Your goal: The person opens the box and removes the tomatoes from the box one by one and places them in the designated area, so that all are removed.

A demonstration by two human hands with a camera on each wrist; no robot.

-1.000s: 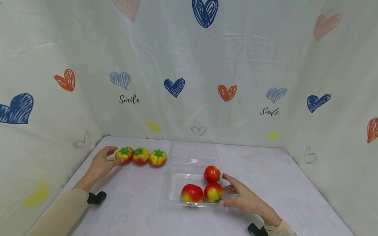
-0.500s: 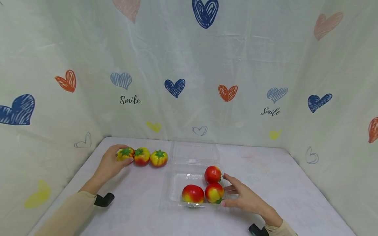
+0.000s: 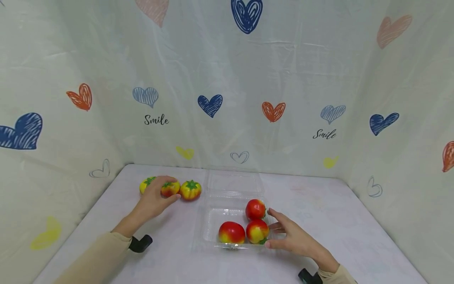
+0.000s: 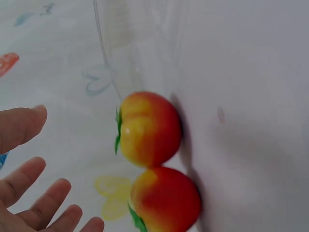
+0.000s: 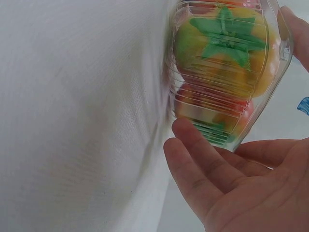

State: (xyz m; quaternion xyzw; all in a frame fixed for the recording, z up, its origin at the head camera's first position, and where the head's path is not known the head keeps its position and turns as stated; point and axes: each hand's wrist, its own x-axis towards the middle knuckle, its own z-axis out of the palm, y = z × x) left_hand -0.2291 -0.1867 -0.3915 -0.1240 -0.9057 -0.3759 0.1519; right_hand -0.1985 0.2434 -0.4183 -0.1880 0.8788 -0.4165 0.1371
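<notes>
Three red-and-yellow tomatoes with green calyxes stand in a row at the back left: the left tomato, middle tomato and right tomato. My left hand is over the left end of this row, partly covering two of them. Its fingers are spread in the left wrist view, with nothing held. A clear plastic clamshell box contains a rear tomato, a front right tomato and a front left tomato. Relaxed and fairly straight, the fingers of my right hand touch the box's right side, thumb near its front corner.
The box's raised clear lid lies back behind it. A white cloth covers the table, and a heart-printed curtain encloses the back and sides. Black wrist cameras are strapped on both wrists.
My left hand has travelled right along the row, from beside the left tomato to near the middle one. The right hand, the box and the tomatoes look unmoved.
</notes>
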